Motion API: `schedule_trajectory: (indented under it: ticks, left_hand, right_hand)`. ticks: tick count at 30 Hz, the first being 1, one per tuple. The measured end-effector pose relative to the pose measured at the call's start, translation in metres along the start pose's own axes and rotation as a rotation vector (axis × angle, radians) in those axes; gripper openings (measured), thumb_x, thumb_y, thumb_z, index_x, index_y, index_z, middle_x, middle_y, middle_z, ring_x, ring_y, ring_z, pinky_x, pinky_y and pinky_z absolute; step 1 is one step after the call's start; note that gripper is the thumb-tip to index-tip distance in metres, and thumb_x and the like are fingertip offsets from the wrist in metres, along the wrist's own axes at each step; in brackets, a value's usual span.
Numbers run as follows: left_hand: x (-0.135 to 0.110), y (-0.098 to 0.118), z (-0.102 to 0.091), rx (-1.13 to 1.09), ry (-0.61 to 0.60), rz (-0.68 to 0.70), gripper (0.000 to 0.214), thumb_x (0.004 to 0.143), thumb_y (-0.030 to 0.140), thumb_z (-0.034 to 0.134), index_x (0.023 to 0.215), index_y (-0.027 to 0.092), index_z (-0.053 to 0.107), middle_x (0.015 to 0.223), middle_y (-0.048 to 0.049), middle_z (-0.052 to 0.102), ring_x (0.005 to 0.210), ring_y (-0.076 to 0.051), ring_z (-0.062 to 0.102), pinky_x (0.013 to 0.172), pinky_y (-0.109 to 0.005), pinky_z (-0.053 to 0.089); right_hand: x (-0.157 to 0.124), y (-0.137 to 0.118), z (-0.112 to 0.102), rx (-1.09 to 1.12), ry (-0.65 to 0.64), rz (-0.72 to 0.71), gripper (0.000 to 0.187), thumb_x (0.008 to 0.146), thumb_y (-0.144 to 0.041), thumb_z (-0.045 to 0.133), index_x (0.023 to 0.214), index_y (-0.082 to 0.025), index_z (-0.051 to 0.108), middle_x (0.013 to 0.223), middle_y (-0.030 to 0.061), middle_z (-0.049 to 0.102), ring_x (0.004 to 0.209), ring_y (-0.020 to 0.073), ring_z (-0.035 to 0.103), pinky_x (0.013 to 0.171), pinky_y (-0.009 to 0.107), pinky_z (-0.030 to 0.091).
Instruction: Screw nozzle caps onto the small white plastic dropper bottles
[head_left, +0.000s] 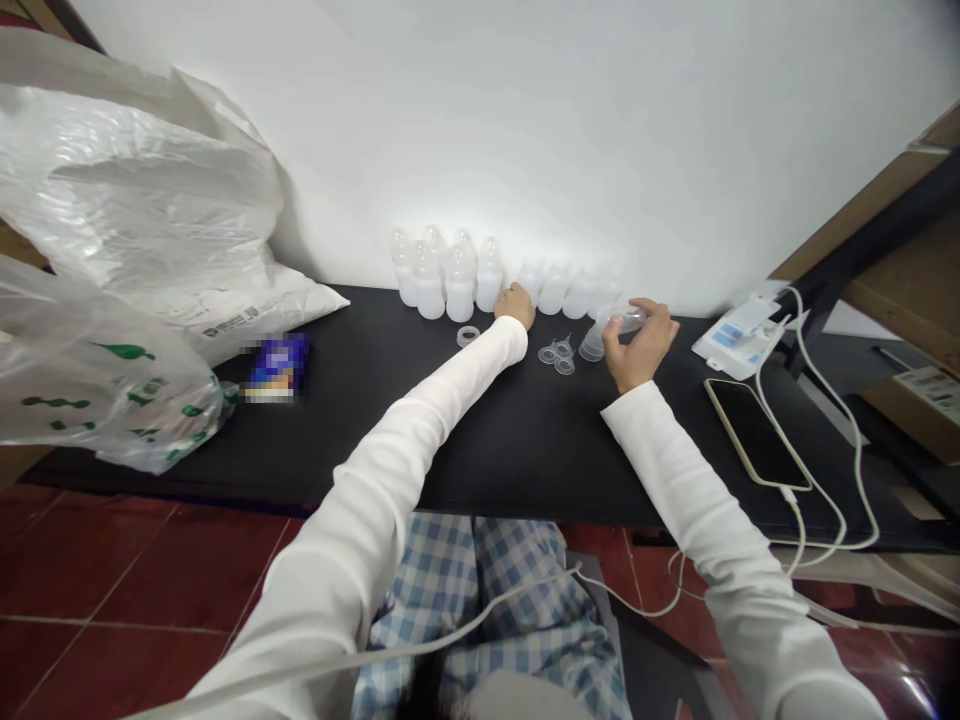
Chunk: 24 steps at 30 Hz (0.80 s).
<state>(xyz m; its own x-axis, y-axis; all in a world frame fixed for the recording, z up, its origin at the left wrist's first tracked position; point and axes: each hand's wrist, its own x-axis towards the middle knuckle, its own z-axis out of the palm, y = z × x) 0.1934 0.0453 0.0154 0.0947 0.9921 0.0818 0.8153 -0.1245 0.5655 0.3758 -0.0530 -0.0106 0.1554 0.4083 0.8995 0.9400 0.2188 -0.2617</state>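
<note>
My left hand [516,305] is closed at the row of bottles, with its fingertips turned away; what they hold, if anything, is hidden. Beside it on the left stand several baby bottles [460,285] with clear domed covers. To its right, bottles without such covers [553,290] line the wall. Between thumb and fingers, my right hand [641,345] grips a clear plastic bottle cover [626,318], just over a stack of similar clear pieces [592,345]. Several clear teats [562,352] lie between my hands. A translucent collar ring [468,336] rests by my left wrist.
Large plastic bags [135,200] and a blue packet [277,368] occupy the left of the black table [360,430]. On the right are a phone [757,432] on a cable and a white power strip [739,338]. Cardboard boxes [919,410] stand beyond; a white wall rises behind.
</note>
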Motion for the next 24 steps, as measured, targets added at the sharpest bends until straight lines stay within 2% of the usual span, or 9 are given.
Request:
schedule_trajectory:
  ticks: [2,5,7,9,10,12,17,20,24]
  left_hand:
    - [-0.001,0.002,-0.001,-0.023,-0.018,0.004,0.05,0.092,0.008,0.056,0.139,-0.005,0.045,0.139,-0.0363,0.057,0.138,-0.04,0.054,0.108,-0.047,0.045]
    - [-0.012,0.0,-0.002,-0.081,0.033,0.063,0.056,0.09,0.005,0.057,0.142,-0.004,0.043,0.137,-0.035,0.059,0.139,-0.04,0.053,0.108,-0.048,0.045]
    - [-0.027,-0.007,-0.003,-0.196,0.068,0.189,0.046,0.092,0.008,0.054,0.137,0.002,0.05,0.128,-0.0279,0.066,0.126,-0.035,0.062,0.105,-0.046,0.048]
    - [-0.048,-0.017,-0.004,-0.381,0.047,0.372,0.027,0.096,0.014,0.051,0.121,0.011,0.061,0.108,-0.0155,0.072,0.102,-0.025,0.069,0.096,-0.039,0.052]
    - [-0.059,-0.023,-0.005,-0.481,0.017,0.466,0.019,0.098,0.018,0.051,0.111,0.015,0.065,0.101,-0.0104,0.072,0.093,-0.02,0.069,0.091,-0.035,0.053]
    - [-0.082,-0.035,-0.007,-0.637,-0.014,0.576,0.019,0.1,0.029,0.052,0.104,0.018,0.067,0.097,-0.0059,0.071,0.086,-0.016,0.067,0.081,-0.03,0.054]
    - [-0.114,-0.052,-0.006,-0.725,0.028,0.622,0.017,0.094,0.035,0.063,0.099,0.02,0.07,0.089,-0.0027,0.067,0.074,-0.013,0.061,0.068,-0.027,0.052]
    - [-0.115,-0.056,-0.005,-0.726,0.062,0.63,0.012,0.092,0.032,0.065,0.093,0.02,0.069,0.085,-0.0018,0.065,0.072,-0.012,0.06,0.069,-0.028,0.054]
    - [-0.113,-0.057,-0.004,-0.743,0.111,0.591,0.003,0.087,0.022,0.065,0.087,0.019,0.065,0.09,-0.0022,0.067,0.079,-0.012,0.064,0.079,-0.029,0.057]
  right_hand:
    - [-0.001,-0.001,0.001,-0.001,-0.022,0.011,0.035,0.089,-0.045,0.053,0.113,-0.02,0.056,0.103,0.0111,0.062,0.091,0.0273,0.06,0.089,0.048,0.044]
    - [-0.002,-0.004,0.002,0.025,-0.043,0.018,0.037,0.089,-0.046,0.054,0.114,-0.02,0.056,0.103,0.0114,0.062,0.092,0.0276,0.06,0.089,0.048,0.045]
    - [-0.005,-0.009,0.003,0.057,-0.054,0.024,0.037,0.089,-0.047,0.055,0.114,-0.02,0.056,0.102,0.011,0.062,0.091,0.027,0.06,0.088,0.048,0.046]
    - [-0.008,-0.017,0.004,0.105,-0.068,0.052,0.038,0.089,-0.05,0.056,0.111,-0.02,0.056,0.099,0.0099,0.061,0.089,0.0257,0.059,0.086,0.046,0.048]
    - [-0.009,-0.022,0.005,0.138,-0.077,0.074,0.038,0.089,-0.052,0.057,0.109,-0.02,0.056,0.097,0.0091,0.061,0.087,0.0249,0.058,0.084,0.045,0.048]
    - [-0.013,-0.032,0.006,0.231,-0.106,0.124,0.037,0.088,-0.055,0.058,0.104,-0.021,0.054,0.092,0.0069,0.059,0.082,0.0231,0.057,0.079,0.043,0.049]
    - [-0.02,-0.054,0.004,0.443,-0.23,0.197,0.035,0.089,-0.058,0.059,0.095,-0.025,0.049,0.08,0.0007,0.057,0.072,0.0188,0.055,0.069,0.037,0.049]
    - [-0.022,-0.06,0.002,0.465,-0.271,0.22,0.038,0.089,-0.062,0.06,0.089,-0.027,0.047,0.073,-0.0014,0.054,0.065,0.0175,0.051,0.062,0.035,0.047]
    - [-0.025,-0.061,0.005,0.494,-0.32,0.224,0.042,0.088,-0.066,0.061,0.084,-0.027,0.045,0.067,-0.004,0.046,0.056,0.0145,0.043,0.055,0.033,0.043]
